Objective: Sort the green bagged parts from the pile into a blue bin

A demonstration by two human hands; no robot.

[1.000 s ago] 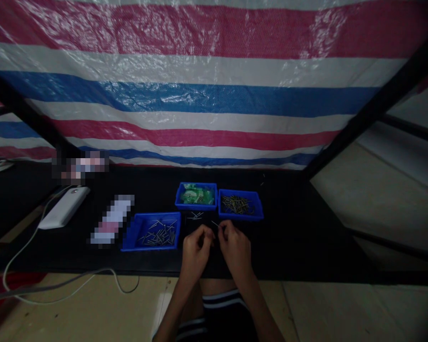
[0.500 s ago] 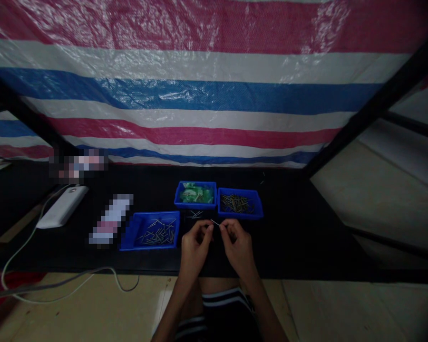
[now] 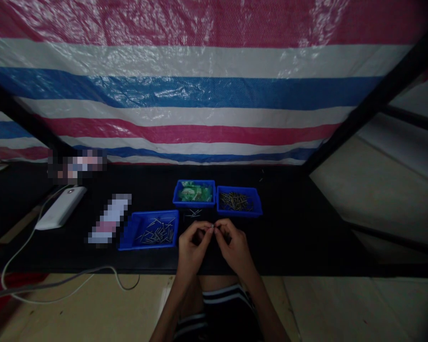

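My left hand (image 3: 193,244) and my right hand (image 3: 234,242) meet fingertip to fingertip over the black table. Each pinches a thin metal pin (image 3: 213,226), of which only a small bit shows between the fingers. To the left lies a blue tray (image 3: 131,241) with several silver pins (image 3: 162,233) in it. A few more loose pins (image 3: 194,213) rest on the table just beyond my left hand. Behind my hands stand a blue bin with green plastic bags (image 3: 196,193) and a blue bin (image 3: 257,202) full of brownish metal pins (image 3: 235,201).
A white power strip (image 3: 62,207) and a blurred flat object (image 3: 110,218) lie on the left. A pale cable (image 3: 32,237) hangs over the front edge. Striped plastic sheeting (image 3: 199,90) closes the back, between black frame posts (image 3: 360,95).
My hands have come together, and the pin that stretched visibly between them is now mostly covered by the fingertips. The view has shifted slightly.
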